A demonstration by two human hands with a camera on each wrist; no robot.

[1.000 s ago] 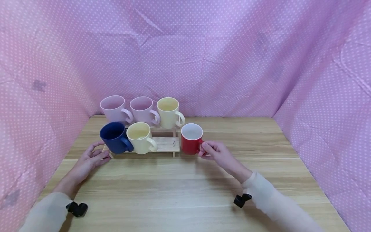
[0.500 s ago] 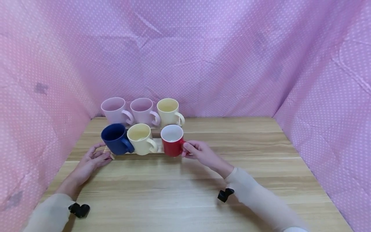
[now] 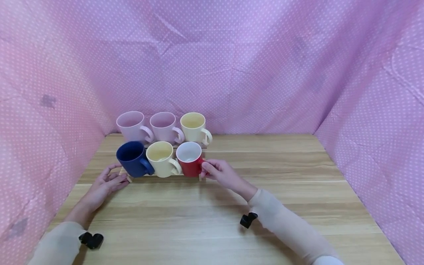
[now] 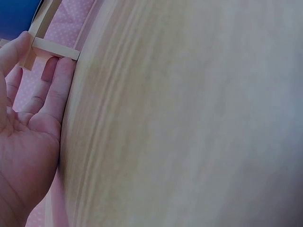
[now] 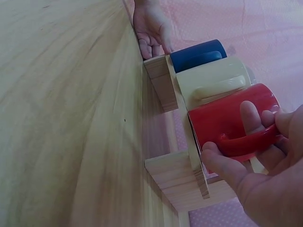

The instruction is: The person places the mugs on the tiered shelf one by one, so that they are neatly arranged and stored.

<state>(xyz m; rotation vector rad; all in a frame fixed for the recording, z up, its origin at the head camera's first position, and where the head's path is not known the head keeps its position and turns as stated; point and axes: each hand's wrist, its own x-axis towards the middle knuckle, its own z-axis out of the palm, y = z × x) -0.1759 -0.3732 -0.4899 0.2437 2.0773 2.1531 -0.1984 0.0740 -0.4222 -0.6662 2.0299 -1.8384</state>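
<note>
My right hand (image 3: pixel 225 176) pinches the handle of a red mug (image 3: pixel 188 164) with a white inside. The mug is upright over the right end of the lower shelf of a small wooden rack (image 5: pixel 173 175); its base is at the board, and whether it fully rests there I cannot tell. Immediately left of it stand a pale yellow mug (image 3: pixel 159 162) and a dark blue mug (image 3: pixel 132 162). At the rack's left end, my left hand (image 3: pixel 102 187) touches the shelf edge and leg with nearly straight fingers (image 4: pixel 59 90).
On the upper shelf behind stand two pink mugs (image 3: pixel 130 129) and another pale yellow mug (image 3: pixel 192 129), handles facing right. The rack is on a wood-grain table (image 3: pixel 185 228). Pink dotted cloth (image 3: pixel 232 66) hangs around the back and sides.
My right hand has carried the red mug leftward from beside the rack to over the lower shelf, next to the yellow mug. My left hand has stayed at the rack's end.
</note>
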